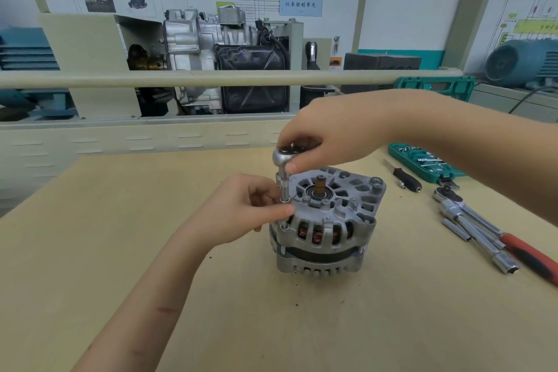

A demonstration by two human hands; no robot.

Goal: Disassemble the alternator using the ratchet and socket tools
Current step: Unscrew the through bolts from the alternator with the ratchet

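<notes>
A silver alternator (327,220) stands upright on the tan table (120,235), its copper windings showing through the slots. A small ratchet (282,157) with a socket (283,187) stands vertically over a bolt at the housing's left rim. My right hand (332,136) grips the ratchet head from above. My left hand (250,208) pinches the socket near its lower end, with the thumb against the housing.
To the right lie a black-handled driver (406,180), a larger ratchet with a red and black handle (495,229), loose sockets and extensions (483,246), and an open green socket case (422,161). Behind the table runs a rail in front of an engine display.
</notes>
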